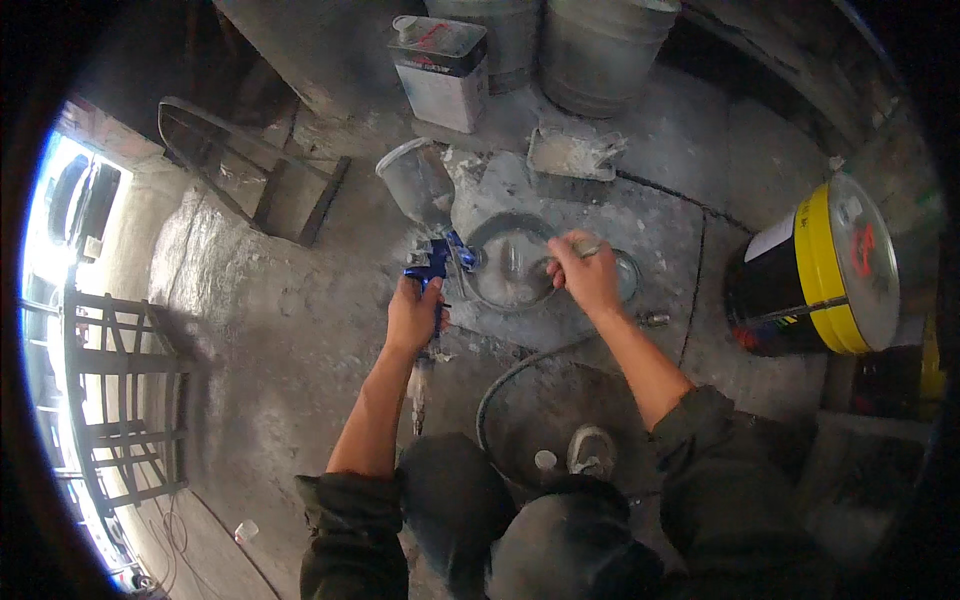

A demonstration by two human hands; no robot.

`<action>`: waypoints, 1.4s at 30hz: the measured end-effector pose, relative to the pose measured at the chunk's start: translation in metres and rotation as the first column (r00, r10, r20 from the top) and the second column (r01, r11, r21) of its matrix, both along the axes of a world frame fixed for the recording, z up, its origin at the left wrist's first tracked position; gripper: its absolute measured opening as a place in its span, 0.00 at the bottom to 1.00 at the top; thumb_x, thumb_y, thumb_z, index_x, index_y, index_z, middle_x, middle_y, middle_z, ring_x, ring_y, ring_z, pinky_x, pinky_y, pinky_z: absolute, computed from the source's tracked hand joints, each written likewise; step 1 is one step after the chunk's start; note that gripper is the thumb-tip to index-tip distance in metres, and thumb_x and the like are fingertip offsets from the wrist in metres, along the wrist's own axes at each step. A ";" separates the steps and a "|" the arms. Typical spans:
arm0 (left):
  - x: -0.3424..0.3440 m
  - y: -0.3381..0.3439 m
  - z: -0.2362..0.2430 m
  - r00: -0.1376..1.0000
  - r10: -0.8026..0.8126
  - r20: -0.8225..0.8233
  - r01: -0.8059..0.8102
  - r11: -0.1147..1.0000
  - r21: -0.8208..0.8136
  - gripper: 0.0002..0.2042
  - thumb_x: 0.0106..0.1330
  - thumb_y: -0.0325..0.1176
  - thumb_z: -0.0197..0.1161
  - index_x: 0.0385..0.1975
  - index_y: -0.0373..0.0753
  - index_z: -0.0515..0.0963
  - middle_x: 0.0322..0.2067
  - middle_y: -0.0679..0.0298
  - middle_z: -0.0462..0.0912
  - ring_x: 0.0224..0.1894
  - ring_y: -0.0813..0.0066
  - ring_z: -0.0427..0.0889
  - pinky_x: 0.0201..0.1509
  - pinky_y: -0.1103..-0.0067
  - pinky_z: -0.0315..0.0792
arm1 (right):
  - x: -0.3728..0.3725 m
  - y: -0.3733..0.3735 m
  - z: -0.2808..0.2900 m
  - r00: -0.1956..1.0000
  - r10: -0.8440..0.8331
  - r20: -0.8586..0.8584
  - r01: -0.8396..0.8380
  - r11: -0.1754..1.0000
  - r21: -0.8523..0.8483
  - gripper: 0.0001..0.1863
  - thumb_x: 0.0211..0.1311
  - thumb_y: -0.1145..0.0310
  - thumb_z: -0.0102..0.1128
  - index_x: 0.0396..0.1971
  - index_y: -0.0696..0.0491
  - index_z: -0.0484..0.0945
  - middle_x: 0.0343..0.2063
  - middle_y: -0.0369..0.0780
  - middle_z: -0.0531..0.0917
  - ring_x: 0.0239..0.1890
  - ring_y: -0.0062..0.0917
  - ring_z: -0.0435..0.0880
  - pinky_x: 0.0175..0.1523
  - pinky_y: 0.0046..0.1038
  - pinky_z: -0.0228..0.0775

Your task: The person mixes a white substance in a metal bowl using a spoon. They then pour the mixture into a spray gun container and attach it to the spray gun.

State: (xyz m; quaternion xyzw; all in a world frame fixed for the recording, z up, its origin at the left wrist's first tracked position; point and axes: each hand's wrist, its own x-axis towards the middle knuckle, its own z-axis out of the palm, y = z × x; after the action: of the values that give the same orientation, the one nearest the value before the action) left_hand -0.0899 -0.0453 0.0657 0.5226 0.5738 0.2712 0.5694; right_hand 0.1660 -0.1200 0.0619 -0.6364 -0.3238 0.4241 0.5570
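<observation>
My left hand [414,316] is wrapped round the handle of a blue spray gun [434,262]. A cloudy, translucent paint cup [412,182] sits on the gun, tilted away to the upper left. My right hand [588,272] is closed, fingers curled together, over the right side of a shallow round pan [513,222]. What those fingers hold is too small to make out. Beside that hand, partly hidden by it, lies a round, clear-looking dish or lid [628,275].
A rectangular solvent can [441,85] and grey buckets [600,55] stand at the back, near a crusted tray [570,160]. A black-and-yellow pail [800,275] stands right. A hose [490,392] with a metal coupling curves before me. Left are a metal frame [262,190] and a grating [125,400].
</observation>
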 end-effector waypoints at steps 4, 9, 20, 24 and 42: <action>0.014 -0.005 0.003 0.999 -0.043 -0.032 0.045 0.998 0.042 0.11 0.70 0.36 0.60 0.39 0.35 0.70 0.25 0.64 0.77 0.19 0.78 0.77 0.20 0.78 0.71 | -0.015 0.010 0.027 0.940 -0.133 -0.314 0.141 0.990 0.002 0.10 0.62 0.65 0.62 0.30 0.57 0.78 0.19 0.40 0.82 0.17 0.21 0.80 0.21 0.23 0.68; 0.026 -0.009 0.001 0.999 -0.030 -0.045 0.033 0.997 0.067 0.11 0.69 0.36 0.60 0.38 0.35 0.70 0.24 0.65 0.78 0.19 0.79 0.77 0.20 0.79 0.71 | -0.012 0.015 0.018 0.897 -0.270 -0.349 0.290 0.957 0.007 0.09 0.62 0.66 0.62 0.30 0.56 0.78 0.19 0.40 0.82 0.17 0.22 0.80 0.22 0.23 0.68; 0.020 -0.008 0.003 0.993 0.083 0.089 -0.073 0.991 -0.110 0.13 0.62 0.34 0.69 0.37 0.38 0.72 0.25 0.66 0.78 0.22 0.79 0.77 0.23 0.80 0.71 | -0.014 -0.016 0.000 0.963 0.183 -0.197 -0.163 0.980 0.114 0.10 0.67 0.65 0.60 0.34 0.57 0.79 0.22 0.37 0.82 0.22 0.19 0.81 0.28 0.21 0.72; 0.022 -0.008 0.009 0.944 0.164 0.285 -0.101 0.970 -0.222 0.11 0.64 0.34 0.67 0.38 0.39 0.73 0.29 0.67 0.79 0.26 0.79 0.77 0.26 0.81 0.71 | 0.006 -0.021 -0.026 0.941 0.108 0.321 -0.139 0.988 0.073 0.10 0.64 0.63 0.63 0.35 0.55 0.80 0.24 0.38 0.84 0.25 0.23 0.82 0.33 0.26 0.74; 0.042 -0.014 0.007 0.920 0.123 0.371 -0.022 0.964 -0.265 0.12 0.73 0.43 0.56 0.37 0.39 0.74 0.31 0.66 0.80 0.20 0.81 0.68 0.23 0.80 0.65 | -0.014 -0.034 0.026 0.999 0.050 0.006 -0.050 0.979 0.199 0.11 0.65 0.66 0.63 0.42 0.56 0.81 0.27 0.33 0.83 0.30 0.14 0.79 0.33 0.19 0.69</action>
State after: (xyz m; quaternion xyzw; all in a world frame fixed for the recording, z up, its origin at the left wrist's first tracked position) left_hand -0.0481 -0.0595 0.0725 0.3596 0.5003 0.3130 0.7228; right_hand 0.1520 -0.1545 0.0881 -0.5695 -0.3808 0.4032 0.6067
